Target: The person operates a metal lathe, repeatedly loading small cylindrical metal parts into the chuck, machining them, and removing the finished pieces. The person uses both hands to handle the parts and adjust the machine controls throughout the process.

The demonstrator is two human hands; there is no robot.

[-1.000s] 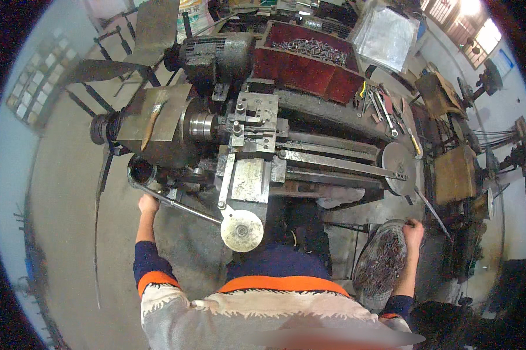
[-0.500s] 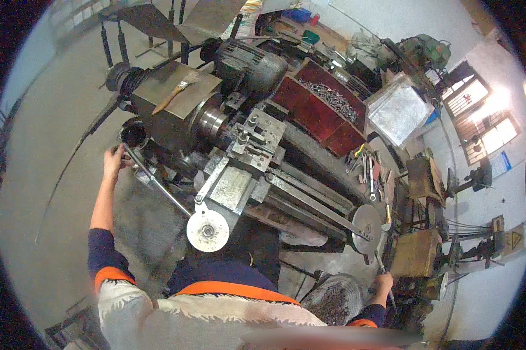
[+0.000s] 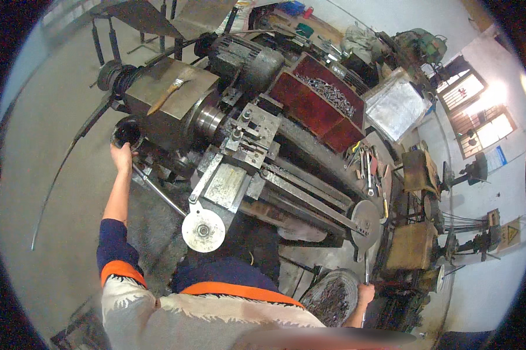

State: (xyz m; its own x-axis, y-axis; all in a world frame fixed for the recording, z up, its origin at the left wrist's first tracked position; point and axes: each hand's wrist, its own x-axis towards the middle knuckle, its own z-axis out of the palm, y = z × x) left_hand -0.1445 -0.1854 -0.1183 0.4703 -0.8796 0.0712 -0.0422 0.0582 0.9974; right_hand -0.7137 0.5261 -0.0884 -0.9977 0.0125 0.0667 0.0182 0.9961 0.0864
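Observation:
A small metalworking lathe [image 3: 234, 186] stretches across the view in front of me. At its left end, my left hand [image 3: 122, 156] is at the lip of a dark round cup [image 3: 128, 129], its fingertips hidden against or inside it. Just beside this hand, a long metal lever [image 3: 164, 193] runs down to a pale round disc [image 3: 203, 230]. My right hand [image 3: 365, 293] is closed around a metal handle rod [image 3: 367, 269], which hangs from a grey disc [image 3: 365, 226] at the lathe's right end.
A wooden-handled brush [image 3: 167, 96] lies on the lathe's headstock. Behind the bed stand a red box [image 3: 309, 111] of small metal parts and several wrenches [image 3: 369, 172]. A basket of dark metal chips [image 3: 333, 300] is left of my right hand. A motor [image 3: 245, 58] sits behind.
My left hand has left the upper end of the long lever and moved to the dark cup. The right hand has swung left together with its handle rod.

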